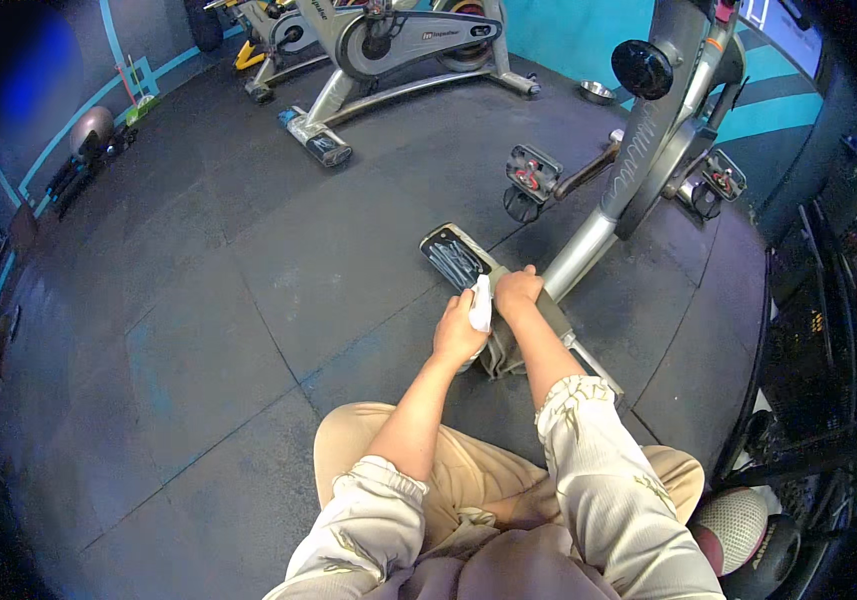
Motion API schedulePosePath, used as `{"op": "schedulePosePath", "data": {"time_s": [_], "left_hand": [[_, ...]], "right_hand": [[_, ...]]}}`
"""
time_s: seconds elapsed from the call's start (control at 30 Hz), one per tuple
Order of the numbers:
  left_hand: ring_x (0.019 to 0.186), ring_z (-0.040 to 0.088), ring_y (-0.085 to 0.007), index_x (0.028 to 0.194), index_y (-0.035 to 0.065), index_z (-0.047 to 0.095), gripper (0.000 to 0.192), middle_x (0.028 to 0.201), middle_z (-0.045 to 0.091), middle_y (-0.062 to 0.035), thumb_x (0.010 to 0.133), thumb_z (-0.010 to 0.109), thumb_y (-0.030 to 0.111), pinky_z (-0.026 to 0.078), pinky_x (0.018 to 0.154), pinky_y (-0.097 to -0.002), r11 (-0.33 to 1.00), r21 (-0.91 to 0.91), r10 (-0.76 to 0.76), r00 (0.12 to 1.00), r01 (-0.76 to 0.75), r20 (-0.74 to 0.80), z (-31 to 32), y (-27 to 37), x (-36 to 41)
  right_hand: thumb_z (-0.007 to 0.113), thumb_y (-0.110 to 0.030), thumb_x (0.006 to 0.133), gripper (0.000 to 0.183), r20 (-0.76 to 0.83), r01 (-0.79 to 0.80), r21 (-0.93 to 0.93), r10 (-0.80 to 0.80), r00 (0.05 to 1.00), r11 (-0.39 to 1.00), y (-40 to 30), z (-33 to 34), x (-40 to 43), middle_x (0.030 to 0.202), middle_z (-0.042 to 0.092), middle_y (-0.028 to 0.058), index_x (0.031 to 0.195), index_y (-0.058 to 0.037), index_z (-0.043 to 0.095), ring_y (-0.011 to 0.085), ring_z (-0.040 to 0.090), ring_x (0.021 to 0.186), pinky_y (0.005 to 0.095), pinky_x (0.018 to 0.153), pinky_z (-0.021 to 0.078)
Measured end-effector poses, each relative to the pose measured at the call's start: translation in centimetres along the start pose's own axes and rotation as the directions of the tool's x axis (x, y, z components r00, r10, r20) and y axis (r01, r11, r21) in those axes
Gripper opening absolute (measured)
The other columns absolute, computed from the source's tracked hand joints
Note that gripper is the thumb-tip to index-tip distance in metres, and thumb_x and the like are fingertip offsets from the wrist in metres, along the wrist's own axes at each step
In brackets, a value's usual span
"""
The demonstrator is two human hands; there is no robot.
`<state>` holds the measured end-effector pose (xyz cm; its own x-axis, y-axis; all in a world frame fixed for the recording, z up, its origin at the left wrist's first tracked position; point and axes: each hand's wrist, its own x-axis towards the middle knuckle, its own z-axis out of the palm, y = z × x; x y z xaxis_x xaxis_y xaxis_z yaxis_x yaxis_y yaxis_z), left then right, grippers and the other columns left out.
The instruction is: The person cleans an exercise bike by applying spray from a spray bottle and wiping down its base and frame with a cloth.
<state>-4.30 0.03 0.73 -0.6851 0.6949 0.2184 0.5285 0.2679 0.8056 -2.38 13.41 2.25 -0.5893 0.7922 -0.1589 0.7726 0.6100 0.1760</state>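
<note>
My left hand grips a white spray bottle, its head up and its body mostly hidden by the hand. Just to the right, my right hand rests on a grey-brown cloth, which is draped over the rear foot bar of an exercise bike and hangs down toward me. The fingers of this hand are partly hidden. A black end plate with scribbled marks shows at the bar's far left end. The bike's silver frame tube rises from the bar toward the upper right.
Pedals with toe cages stick out from the bike. A second exercise bike stands farther back. A metal bowl lies by the teal wall, and a ball is at the left wall. Black rubber tiles cover the floor.
</note>
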Motion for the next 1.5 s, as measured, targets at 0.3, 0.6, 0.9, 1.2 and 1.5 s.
{"op": "schedulePosePath", "data": {"time_s": [0.3, 0.6, 0.9, 1.2, 1.5], "left_hand": [[0.092, 0.051, -0.0377, 0.101, 0.0052, 0.045, 0.046, 0.094, 0.052, -0.0194, 0.061, 0.066, 0.011, 0.043, 0.078, -0.0428, 0.999, -0.041, -0.012, 1.0, 0.012, 0.009, 0.0, 0.3, 0.1], [0.09, 0.05, -0.0387, 0.097, 0.0043, 0.043, 0.044, 0.092, 0.052, -0.0201, 0.06, 0.067, 0.011, 0.042, 0.077, -0.0437, 1.0, -0.02, 0.005, 1.0, -0.005, 0.002, 0.0, 0.2, -0.1], [0.088, 0.051, -0.0384, 0.099, 0.0047, 0.043, 0.045, 0.091, 0.052, -0.0195, 0.06, 0.066, 0.009, 0.043, 0.076, -0.0437, 1.0, -0.005, 0.022, 1.0, -0.021, 0.013, 0.1, -0.1, 0.1], [0.094, 0.053, -0.0354, 0.108, 0.01, 0.044, 0.046, 0.101, 0.051, -0.015, 0.066, 0.062, 0.013, 0.044, 0.076, -0.0429, 0.998, 0.06, -0.027, 0.999, 0.024, 0.041, 0.0, 0.1, 0.0], [0.091, 0.05, -0.0373, 0.101, 0.004, 0.043, 0.047, 0.094, 0.051, -0.0192, 0.061, 0.067, 0.011, 0.042, 0.077, -0.0421, 1.0, -0.009, -0.005, 1.0, 0.005, 0.01, 0.0, -0.2, -0.1]], "right_hand": [[0.047, -0.02, 0.08, 0.033, -0.23, 0.103, -0.245, -0.161, 0.96, 0.964, -0.1, 3.0, -5.0, 0.121, 0.05, 0.0047, 0.108, -0.0063, 0.059, 0.0199, 0.038, 0.108, 0.0351, 0.077, 0.0352], [0.04, -0.02, 0.084, 0.045, -0.367, 0.124, -0.193, -0.188, 0.911, 0.973, 0.6, 6.5, -9.5, 0.135, 0.036, 0.0053, 0.127, -0.0066, 0.042, 0.018, 0.04, 0.106, 0.0367, 0.079, 0.0365], [0.045, -0.017, 0.078, 0.04, -0.49, 0.113, -0.135, -0.165, 0.856, 0.984, 0.6, 4.6, -7.1, 0.121, 0.05, 0.0031, 0.116, -0.0052, 0.052, 0.0169, 0.044, 0.101, 0.035, 0.078, 0.0369], [0.047, -0.019, 0.082, 0.024, -0.126, 0.045, -0.129, -0.061, 0.99, 0.991, -0.6, 0.4, -2.3, 0.102, 0.061, -0.0013, 0.096, -0.0148, 0.066, 0.0185, 0.041, 0.106, 0.0368, 0.079, 0.032], [0.048, -0.018, 0.078, 0.023, -0.257, 0.105, -0.22, -0.161, 0.953, 0.97, -0.1, 1.3, -2.3, 0.094, 0.063, 0.0004, 0.088, -0.0124, 0.067, 0.019, 0.046, 0.099, 0.0351, 0.075, 0.035]]}}
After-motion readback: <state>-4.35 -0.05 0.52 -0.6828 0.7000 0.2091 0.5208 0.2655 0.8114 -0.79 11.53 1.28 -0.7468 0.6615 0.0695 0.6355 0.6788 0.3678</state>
